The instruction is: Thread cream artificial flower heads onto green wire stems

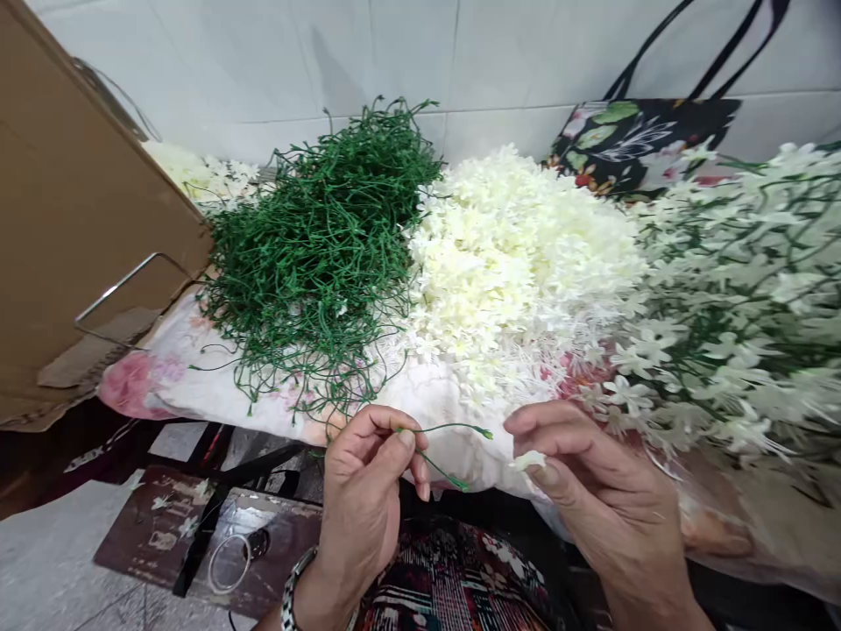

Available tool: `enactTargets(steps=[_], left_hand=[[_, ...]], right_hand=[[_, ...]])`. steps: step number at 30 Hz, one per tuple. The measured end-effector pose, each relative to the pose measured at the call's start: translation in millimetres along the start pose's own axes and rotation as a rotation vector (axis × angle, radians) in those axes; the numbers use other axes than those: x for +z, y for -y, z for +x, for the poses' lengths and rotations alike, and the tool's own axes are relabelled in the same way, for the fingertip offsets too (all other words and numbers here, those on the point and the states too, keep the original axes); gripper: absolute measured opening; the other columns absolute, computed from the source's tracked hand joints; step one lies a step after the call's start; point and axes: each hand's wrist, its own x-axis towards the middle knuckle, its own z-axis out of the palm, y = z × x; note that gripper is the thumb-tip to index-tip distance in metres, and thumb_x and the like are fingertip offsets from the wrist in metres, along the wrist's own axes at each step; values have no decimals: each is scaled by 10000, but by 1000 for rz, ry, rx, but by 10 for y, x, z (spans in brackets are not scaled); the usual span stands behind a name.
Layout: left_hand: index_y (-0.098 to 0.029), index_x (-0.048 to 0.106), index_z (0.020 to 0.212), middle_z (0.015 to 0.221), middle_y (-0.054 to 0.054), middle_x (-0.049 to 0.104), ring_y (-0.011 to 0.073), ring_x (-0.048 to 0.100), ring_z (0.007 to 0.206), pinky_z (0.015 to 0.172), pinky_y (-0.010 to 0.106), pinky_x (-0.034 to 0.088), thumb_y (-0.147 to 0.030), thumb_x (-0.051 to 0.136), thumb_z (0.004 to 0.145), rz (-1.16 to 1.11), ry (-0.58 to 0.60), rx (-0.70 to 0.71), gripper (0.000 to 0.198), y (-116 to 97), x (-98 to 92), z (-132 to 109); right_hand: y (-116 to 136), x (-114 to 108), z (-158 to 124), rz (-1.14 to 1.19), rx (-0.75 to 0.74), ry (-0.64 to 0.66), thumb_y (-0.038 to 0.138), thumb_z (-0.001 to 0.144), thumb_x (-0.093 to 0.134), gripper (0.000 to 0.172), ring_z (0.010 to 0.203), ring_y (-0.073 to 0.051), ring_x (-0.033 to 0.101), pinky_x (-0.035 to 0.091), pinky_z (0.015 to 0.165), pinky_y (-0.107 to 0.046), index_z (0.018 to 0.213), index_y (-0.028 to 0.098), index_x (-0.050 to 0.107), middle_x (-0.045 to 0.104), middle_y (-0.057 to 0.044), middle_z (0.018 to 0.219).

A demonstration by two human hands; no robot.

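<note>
My left hand (374, 478) pinches a thin green artificial flower stem (453, 427) between thumb and forefinger. Its two visible branches reach out to the right, each ending in a small green tip. Across from it, my right hand (597, 491) has a small white artificial flower (529, 460) at the thumb tip, partly hidden by the fingers. A gap separates the flower from the stem tips. Beyond my hands lie a tangled pile of green stems (321, 228) and, to its right, a heap of loose white blossoms (519, 245).
Stemmed white flowers (742, 333) are heaped at the right. A floral cloth (263, 399) covers the work surface. A cardboard box (79, 219) stands at the left, and a dark flowered bag (650, 145) leans on the tiled wall. Below left is a brown board (282, 543).
</note>
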Motion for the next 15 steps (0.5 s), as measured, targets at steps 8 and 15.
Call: enactTargets(steps=[8, 15], left_hand=[[-142, 619, 691, 618, 3, 605, 84, 514, 442, 416, 202, 446, -255, 664, 699, 115, 103, -47, 122, 200, 35, 5], [-229, 670, 918, 966, 87, 618, 234, 569, 938, 764, 350, 496, -330, 600, 782, 643, 210, 419, 183, 186, -123, -95]], right_hand=[[4, -21, -32, -178, -75, 12, 119, 824, 534, 79, 697, -132, 620, 510, 595, -235, 819, 187, 573, 643, -36, 778], [-49, -126, -16, -330, -83, 17, 165, 830, 530, 71, 663, -138, 631, 510, 595, -230, 792, 205, 575, 646, -25, 743]])
